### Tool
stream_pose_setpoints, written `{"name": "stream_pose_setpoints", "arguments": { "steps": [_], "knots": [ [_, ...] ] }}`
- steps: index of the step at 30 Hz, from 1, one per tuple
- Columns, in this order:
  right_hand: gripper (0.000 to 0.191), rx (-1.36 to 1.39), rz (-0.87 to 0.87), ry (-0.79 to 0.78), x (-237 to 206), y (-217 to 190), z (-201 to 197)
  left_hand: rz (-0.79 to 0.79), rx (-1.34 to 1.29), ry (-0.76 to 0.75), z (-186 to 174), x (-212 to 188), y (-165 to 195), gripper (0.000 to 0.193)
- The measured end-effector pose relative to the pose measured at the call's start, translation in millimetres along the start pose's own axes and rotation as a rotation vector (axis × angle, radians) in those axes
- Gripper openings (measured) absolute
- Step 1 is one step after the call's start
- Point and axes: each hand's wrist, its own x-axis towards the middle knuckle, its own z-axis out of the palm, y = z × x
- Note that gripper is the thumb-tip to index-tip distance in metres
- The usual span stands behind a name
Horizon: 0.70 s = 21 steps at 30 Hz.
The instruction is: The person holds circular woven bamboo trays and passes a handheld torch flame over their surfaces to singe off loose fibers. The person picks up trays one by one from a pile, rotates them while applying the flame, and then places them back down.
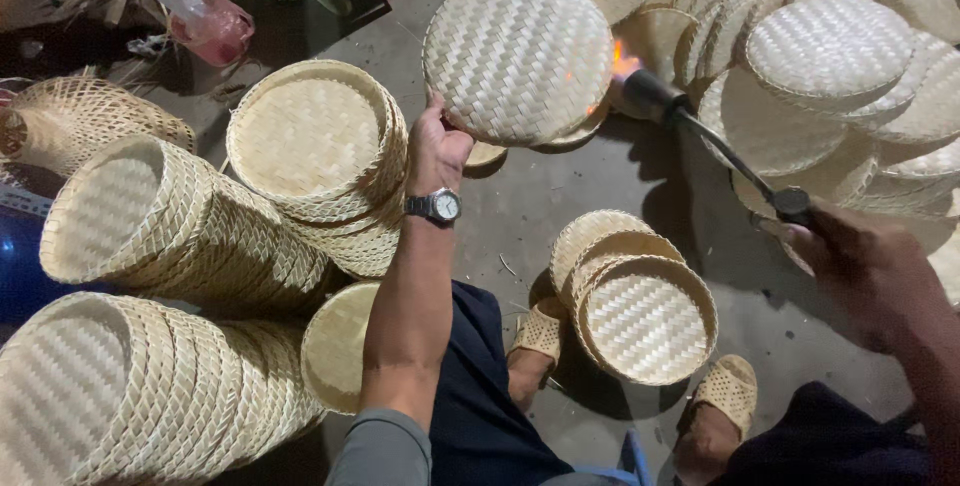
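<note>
Concrete floor [560, 196], basket stacks around. My left hand [437, 151] pinches woven tray [518, 56] by rim, clear of flame; right hand [860, 266] clenches torch [700, 131] beside it.

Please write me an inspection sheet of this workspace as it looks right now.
Surface: grey concrete floor, bare patch between the stacks.
Job's things: round woven tray held up; gas torch flaming at its right edge.
Clutter: nested basket stacks at left, loose trays at upper right, small stack by the sandalled feet.
Grippers: left hand grips the tray's rim; right hand holds the torch.
Cables: nothing seen.
Surroundings: pink plastic bag, bamboo strips at upper left.
</note>
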Motion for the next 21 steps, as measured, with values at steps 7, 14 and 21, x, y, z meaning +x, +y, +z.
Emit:
{"name": "stream_pose_setpoints", "arguments": {
  "steps": [7,14,21],
  "knots": [
    [0.036,0.086,-0.003,0.137,8,53,29,0.013,-0.056,-0.136,-6,4,7,0.046],
    [0.036,0.314,-0.130,0.182,24,111,70,-0.030,0.029,-0.051,7,-19,13,0.045],
    [0.037,0.190,-0.045,0.080,32,125,95,0.002,0.051,-0.148,9,-40,30,0.045]
  ]
}}
